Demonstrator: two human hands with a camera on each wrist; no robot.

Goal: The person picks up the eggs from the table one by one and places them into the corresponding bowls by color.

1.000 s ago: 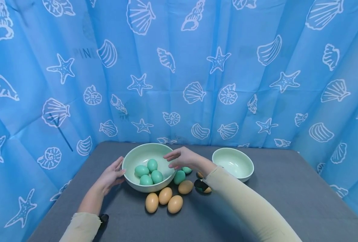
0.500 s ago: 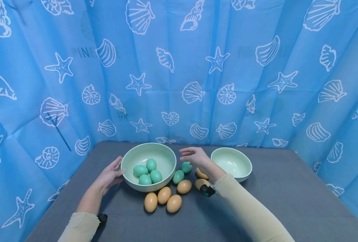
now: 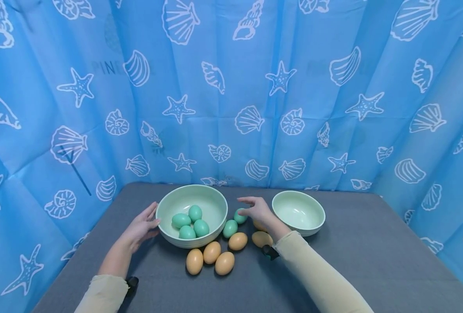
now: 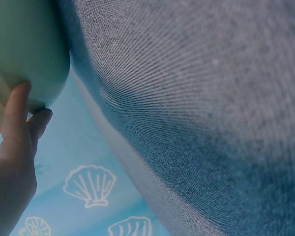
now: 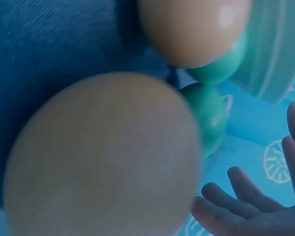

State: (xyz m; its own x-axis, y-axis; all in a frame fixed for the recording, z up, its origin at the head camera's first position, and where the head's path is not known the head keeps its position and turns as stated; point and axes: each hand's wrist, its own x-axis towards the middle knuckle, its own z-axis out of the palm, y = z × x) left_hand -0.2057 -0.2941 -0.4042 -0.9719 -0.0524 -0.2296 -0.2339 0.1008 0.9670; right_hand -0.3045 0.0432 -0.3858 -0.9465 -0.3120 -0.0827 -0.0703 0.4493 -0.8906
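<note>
In the head view, a large pale green bowl (image 3: pixel 186 199) holds several green eggs (image 3: pixel 181 220). My left hand (image 3: pixel 137 229) touches the bowl's left side with fingers fairly straight; the left wrist view shows fingertips (image 4: pixel 20 93) against its outer wall. To the right of the bowl, my right hand (image 3: pixel 260 213) hovers with spread fingers over a green egg (image 3: pixel 239 217) lying on the table. Nothing sits between its fingers. Another green egg (image 3: pixel 230 228) lies between that one and the bowl. A brown egg (image 5: pixel 103 157) fills much of the right wrist view, left of the spread fingers.
A smaller pale green bowl (image 3: pixel 299 213) stands right of my right hand. Several brown eggs (image 3: pixel 224 263) lie in front of the large bowl, and another brown egg (image 3: pixel 262 239) is under my right wrist. A blue shell-print curtain (image 3: pixel 231 95) hangs behind the grey table (image 3: pixel 169 291).
My right hand has drawn back rightward from over the large bowl's edge, then lowered toward the green egg beside it. The left hand stays at the bowl.
</note>
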